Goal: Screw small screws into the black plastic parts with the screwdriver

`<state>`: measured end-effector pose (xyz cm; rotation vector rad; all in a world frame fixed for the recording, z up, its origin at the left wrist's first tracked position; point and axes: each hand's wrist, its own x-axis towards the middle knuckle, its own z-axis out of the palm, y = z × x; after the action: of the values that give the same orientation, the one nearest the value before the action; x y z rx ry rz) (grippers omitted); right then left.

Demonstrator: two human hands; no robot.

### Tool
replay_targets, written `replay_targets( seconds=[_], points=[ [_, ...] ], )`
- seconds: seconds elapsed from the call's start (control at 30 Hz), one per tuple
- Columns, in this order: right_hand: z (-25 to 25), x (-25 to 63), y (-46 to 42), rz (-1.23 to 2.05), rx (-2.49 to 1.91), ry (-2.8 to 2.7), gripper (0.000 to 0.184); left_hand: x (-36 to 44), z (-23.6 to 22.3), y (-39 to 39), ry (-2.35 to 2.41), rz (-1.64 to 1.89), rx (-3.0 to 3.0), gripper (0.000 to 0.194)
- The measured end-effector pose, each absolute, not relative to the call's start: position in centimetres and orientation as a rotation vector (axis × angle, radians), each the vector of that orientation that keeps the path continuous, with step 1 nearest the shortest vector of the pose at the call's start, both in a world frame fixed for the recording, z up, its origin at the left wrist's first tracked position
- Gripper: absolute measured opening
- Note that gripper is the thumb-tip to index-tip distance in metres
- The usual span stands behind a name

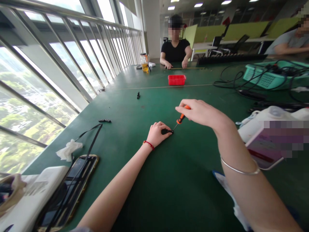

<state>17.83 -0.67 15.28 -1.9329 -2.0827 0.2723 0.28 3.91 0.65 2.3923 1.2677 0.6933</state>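
My left hand (158,133) lies on the green table, fingers closed around a small black part (167,131) that sticks out past the fingertips. Above it, my right hand (199,111) grips a screwdriver (182,115) with an orange and black handle. The screwdriver slants down to the left, and its thin shaft meets the right end of the black part. Whether the tip sits in a screw is too small to tell. Two other small black pieces rest on the table: one (138,95) farther off, another (105,121) to the left.
A red tray (177,80) stands ahead, with a person (175,48) seated behind it. At right are a teal basket (263,77) of cables and a white jug (270,122). On the left lie a phone (79,170), a strap and a crumpled tissue (69,150), beside a metal railing (79,35).
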Motion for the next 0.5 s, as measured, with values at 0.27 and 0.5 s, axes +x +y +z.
replay_targets(
  seconds=[0.27,0.5],
  points=[
    [15.26,17.95,-0.74,0.207,-1.955,-2.099,0.028,0.30,0.96,3.84,1.283,0.677,2.386,0.016],
    [15.09,18.08,-0.70,0.175,-1.950,-2.097,0.027,0.34,0.73,3.89,1.281,0.686,2.393,0.015]
  ],
)
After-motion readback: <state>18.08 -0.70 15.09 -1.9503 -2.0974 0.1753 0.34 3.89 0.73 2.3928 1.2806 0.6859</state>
